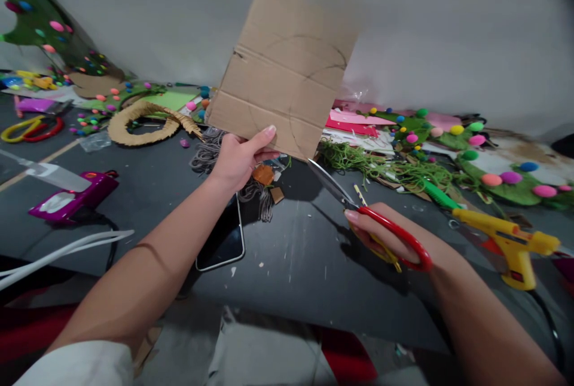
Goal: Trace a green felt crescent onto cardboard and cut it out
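Presently the left hand [237, 162], near 9 o'clock from the middle of the view, is pinching the lower edge of a brown cardboard sheet [273, 81] between thumb and fingers, and the sheet is tilting up above the tabletop [287, 266] at 12 o'clock. The right hand [381, 236], at 4 o'clock, is gripping a pair of red-and-yellow scissors [335, 187] by the handles; their tip is pointing toward 1 o'clock, right by the sheet's lower right corner, though whether it is touching cannot be told. Dark curved lines are running across the upper right of the sheet, and fainter ones are crossing nearer the thumb. As far as can be judged, the marking is standing done while the cutting is waiting: no cut is showing along any curve, and the visible edges are running straight, so apparently all the shaping is remaining. Around this, a phone [222, 239] is lying between 7 and 8 o'clock, a cardboard ring [119, 126] is resting between 9 and 10, and a yellow glue gun [511, 236] is sitting between 3 and 4.
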Demonstrator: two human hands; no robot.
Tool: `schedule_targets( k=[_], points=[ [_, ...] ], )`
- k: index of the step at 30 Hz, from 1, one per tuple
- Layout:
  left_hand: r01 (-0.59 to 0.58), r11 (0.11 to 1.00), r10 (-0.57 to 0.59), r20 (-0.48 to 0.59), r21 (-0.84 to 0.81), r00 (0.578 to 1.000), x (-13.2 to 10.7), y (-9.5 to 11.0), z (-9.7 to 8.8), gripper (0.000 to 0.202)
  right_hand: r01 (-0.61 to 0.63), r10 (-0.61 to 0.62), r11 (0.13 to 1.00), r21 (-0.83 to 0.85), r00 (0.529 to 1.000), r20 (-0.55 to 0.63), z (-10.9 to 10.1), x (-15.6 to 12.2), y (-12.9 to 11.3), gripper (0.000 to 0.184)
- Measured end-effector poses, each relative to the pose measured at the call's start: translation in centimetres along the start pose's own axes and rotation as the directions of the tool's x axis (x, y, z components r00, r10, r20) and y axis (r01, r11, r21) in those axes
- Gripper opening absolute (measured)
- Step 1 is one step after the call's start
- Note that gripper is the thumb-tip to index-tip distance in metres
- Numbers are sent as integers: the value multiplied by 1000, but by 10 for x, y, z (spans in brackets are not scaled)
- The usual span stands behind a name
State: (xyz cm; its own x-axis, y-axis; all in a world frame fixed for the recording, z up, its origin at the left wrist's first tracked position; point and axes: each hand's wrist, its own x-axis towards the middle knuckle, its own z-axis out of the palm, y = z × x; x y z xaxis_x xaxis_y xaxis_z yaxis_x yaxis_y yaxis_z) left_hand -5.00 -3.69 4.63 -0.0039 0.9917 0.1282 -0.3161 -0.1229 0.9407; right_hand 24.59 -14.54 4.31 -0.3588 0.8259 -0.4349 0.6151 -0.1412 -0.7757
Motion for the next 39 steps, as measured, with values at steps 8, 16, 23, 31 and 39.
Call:
schedule_targets(
  k=[8,16,23,31,39],
  points=[
    [13,1000,-13,-10,18,1000,-4,-1,4,31,-2,2,1000,-14,1000,-20,3,1,-5,74],
    [121,991,-123,-32,-65,992,-3,-5,7,22,6,-11,999,-41,993,-114,13,6,-5,70],
    [200,974,-192,81,-110,978,-9,-9,12,29,24,-23,1000,12,996,-89,12,5,-10,72],
    [236,967,-228,83,-95,970,-13,-10,16,25,20,-11,998,54,988,-154,20,8,-13,74],
    [216,971,-204,113,-104,972,-14,-9,16,27,19,-27,999,-45,981,-193,23,12,-15,74]
  ],
)
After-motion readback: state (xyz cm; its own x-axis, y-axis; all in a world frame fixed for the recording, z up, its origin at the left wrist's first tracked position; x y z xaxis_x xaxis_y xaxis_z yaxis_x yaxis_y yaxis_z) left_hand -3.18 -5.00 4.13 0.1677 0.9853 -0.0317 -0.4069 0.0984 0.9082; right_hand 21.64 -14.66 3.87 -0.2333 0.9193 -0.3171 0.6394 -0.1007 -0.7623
